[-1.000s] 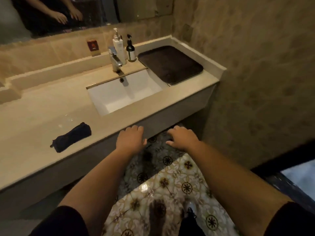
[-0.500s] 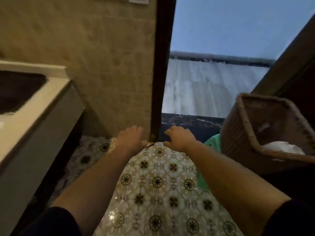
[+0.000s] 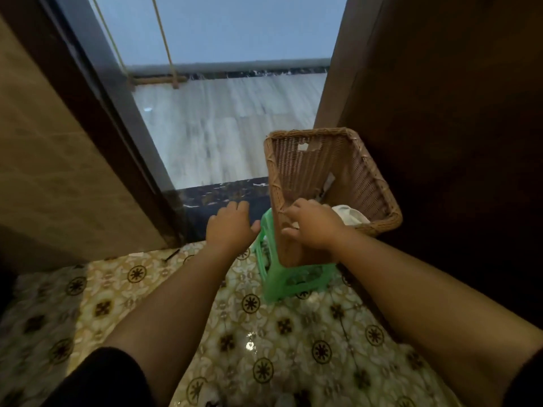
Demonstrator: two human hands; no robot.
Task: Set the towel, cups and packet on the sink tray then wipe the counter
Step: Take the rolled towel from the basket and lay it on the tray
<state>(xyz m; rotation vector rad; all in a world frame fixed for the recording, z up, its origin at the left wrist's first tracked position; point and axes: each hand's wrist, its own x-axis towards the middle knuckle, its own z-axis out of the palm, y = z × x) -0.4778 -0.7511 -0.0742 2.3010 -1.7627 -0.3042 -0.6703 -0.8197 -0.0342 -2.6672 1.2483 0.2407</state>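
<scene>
Reaching with right hand (image 3: 316,227), fingers spread, over wicker basket (image 3: 379,183) on green stool (image 3: 293,282), probably for white cloth (image 3: 351,215) at 3 o'clock; left hand (image 3: 230,226) open, empty.

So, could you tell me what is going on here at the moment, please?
A person is bending toward a wicker basket that stands on a green plastic stool by the doorway. The right hand is at the basket's near rim, above something white inside. The left hand hovers open beside the stool, holding nothing.
</scene>
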